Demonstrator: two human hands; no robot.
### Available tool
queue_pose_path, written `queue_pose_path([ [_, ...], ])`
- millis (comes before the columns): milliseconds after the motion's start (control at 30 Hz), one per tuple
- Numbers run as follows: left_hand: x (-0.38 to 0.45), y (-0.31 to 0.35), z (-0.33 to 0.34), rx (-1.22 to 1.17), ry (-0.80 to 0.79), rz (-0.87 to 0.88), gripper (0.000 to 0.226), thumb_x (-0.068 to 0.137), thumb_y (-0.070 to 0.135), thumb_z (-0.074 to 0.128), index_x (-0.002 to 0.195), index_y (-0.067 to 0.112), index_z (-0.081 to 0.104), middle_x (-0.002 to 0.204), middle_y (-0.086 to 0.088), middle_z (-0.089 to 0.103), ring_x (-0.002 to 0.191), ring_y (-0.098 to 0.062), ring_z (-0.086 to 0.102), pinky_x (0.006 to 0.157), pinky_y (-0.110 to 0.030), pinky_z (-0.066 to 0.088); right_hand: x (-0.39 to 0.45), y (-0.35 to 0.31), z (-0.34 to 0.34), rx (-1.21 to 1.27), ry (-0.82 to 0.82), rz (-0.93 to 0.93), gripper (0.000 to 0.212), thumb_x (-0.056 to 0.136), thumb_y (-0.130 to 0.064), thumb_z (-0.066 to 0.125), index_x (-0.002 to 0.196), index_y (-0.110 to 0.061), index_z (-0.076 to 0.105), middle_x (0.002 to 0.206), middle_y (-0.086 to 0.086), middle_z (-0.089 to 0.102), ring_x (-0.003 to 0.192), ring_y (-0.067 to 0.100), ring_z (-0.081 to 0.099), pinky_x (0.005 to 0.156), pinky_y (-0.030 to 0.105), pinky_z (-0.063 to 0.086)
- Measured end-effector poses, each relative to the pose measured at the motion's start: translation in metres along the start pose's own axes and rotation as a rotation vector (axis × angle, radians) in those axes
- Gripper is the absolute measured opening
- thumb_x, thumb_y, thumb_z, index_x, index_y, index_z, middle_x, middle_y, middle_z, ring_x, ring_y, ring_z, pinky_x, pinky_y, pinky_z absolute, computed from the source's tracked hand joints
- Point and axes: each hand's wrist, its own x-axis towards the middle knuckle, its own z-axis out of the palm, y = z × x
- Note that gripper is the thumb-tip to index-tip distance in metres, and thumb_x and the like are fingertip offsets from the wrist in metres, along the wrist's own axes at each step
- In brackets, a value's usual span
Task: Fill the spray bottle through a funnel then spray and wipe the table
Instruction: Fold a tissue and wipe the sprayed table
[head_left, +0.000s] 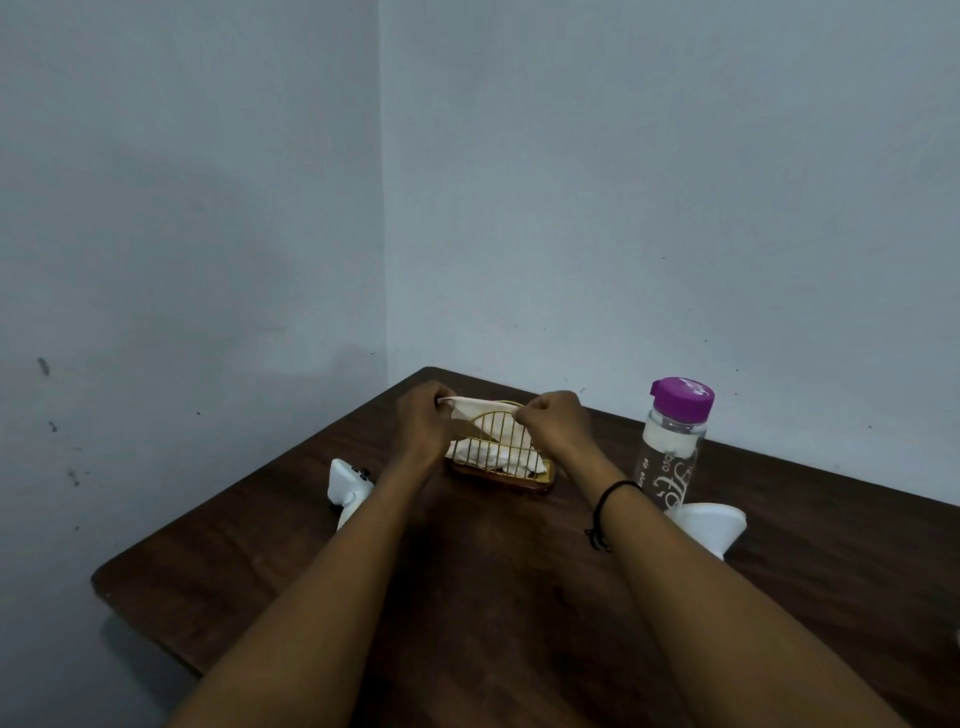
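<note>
A gold wire napkin holder (498, 457) with white napkins stands on the dark wooden table (493, 597) near its far corner. My left hand (426, 415) and my right hand (553, 421) pinch the two ends of a white napkin (475, 405) just above the holder's top. A white spray bottle (348, 491) lies on its side to the left, partly hidden behind my left forearm. At the right stands a clear bottle (672, 447) with a purple cap. A white funnel (711, 525) lies on the table in front of that bottle.
The table sits in a corner between two pale blue walls. Its left edge (156, 618) runs diagonally toward me. A black band circles my right wrist (605, 506).
</note>
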Motion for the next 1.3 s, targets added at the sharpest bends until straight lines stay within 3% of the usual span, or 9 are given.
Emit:
queue_pose_path([
  [100,0.003,0.013,-0.007,-0.030,0.041,0.037,0.009,0.092,0.005,0.057,0.095,0.005,0.066,0.092,-0.004,0.065,0.083,-0.013,0.056,0.060,-0.011,0.037,-0.003,-0.010,-0.006,-0.009,0.063,-0.125,0.024,0.084,-0.017,0.065,0.083,0.007,0.069,0.075,0.016,0.067,0.069,0.022,0.060,0.066,0.034,0.047],
  [233,0.006,0.026,-0.014,-0.040,0.087,0.038,0.012,0.092,0.006,0.056,0.096,0.005,0.067,0.096,-0.007,0.068,0.085,-0.014,0.055,0.068,-0.022,0.038,-0.010,-0.018,-0.014,-0.045,0.111,-0.213,0.023,0.090,-0.008,0.060,0.109,-0.001,0.070,0.110,0.010,0.070,0.106,0.023,0.062,0.082,0.023,0.041],
  [433,0.000,0.036,-0.023,-0.086,0.117,0.019,0.014,0.091,0.000,0.055,0.096,0.004,0.068,0.093,-0.012,0.070,0.086,-0.020,0.062,0.071,-0.027,0.044,-0.018,-0.013,-0.016,-0.082,0.224,-0.291,0.023,0.093,-0.001,0.054,0.111,-0.005,0.069,0.113,0.008,0.069,0.103,0.019,0.062,0.075,0.017,0.038],
  [567,-0.001,0.045,-0.031,-0.197,0.189,0.080,0.013,0.091,0.005,0.057,0.095,0.010,0.068,0.083,-0.005,0.069,0.078,-0.020,0.067,0.070,-0.046,0.058,-0.028,-0.026,-0.030,-0.059,0.347,-0.426,0.016,0.094,-0.002,0.056,0.104,-0.007,0.068,0.103,0.005,0.068,0.086,0.009,0.055,0.064,0.003,0.030],
  [733,-0.007,0.071,-0.048,-0.198,0.277,0.216,0.014,0.093,0.010,0.058,0.101,0.010,0.068,0.095,-0.003,0.070,0.085,-0.018,0.065,0.075,-0.035,0.054,-0.046,-0.051,-0.055,-0.015,0.354,-0.563,0.013,0.091,0.000,0.058,0.094,-0.012,0.059,0.091,0.000,0.063,0.082,0.011,0.057,0.065,0.015,0.039],
  [900,-0.029,0.093,-0.064,-0.208,0.314,0.290,0.009,0.093,0.018,0.058,0.095,0.019,0.066,0.091,0.013,0.062,0.093,-0.016,0.054,0.071,-0.031,0.046,-0.083,-0.058,-0.089,0.041,0.376,-0.545,0.023,0.091,-0.003,0.061,0.112,-0.012,0.063,0.107,-0.001,0.066,0.093,0.010,0.060,0.073,0.005,0.040],
  [1000,-0.053,0.107,-0.067,-0.326,0.240,0.261,0.007,0.094,0.020,0.056,0.092,0.018,0.062,0.087,0.013,0.062,0.089,-0.011,0.057,0.068,-0.023,0.044,-0.113,-0.049,-0.111,0.069,0.361,-0.447,0.025,0.090,-0.010,0.065,0.115,-0.014,0.067,0.111,-0.003,0.068,0.095,0.011,0.065,0.077,0.010,0.045],
  [1133,-0.094,0.126,-0.061,-0.485,0.048,0.268,0.011,0.098,0.014,0.053,0.090,0.007,0.054,0.074,0.005,0.053,0.064,-0.003,0.046,0.057,-0.014,0.037,-0.155,-0.026,-0.146,0.074,0.293,-0.310,0.004,0.088,-0.016,0.069,0.087,-0.019,0.071,0.087,-0.007,0.071,0.084,0.013,0.067,0.079,0.031,0.053],
  [1300,-0.141,0.135,-0.038,-0.590,-0.149,0.193,0.018,0.098,0.028,0.051,0.093,0.011,0.053,0.074,0.002,0.049,0.066,-0.008,0.044,0.060,-0.023,0.038,-0.187,0.013,-0.176,0.183,0.150,-0.188,0.006,0.096,-0.016,0.059,0.092,-0.017,0.064,0.082,-0.004,0.066,0.071,0.006,0.058,0.062,0.015,0.045],
])
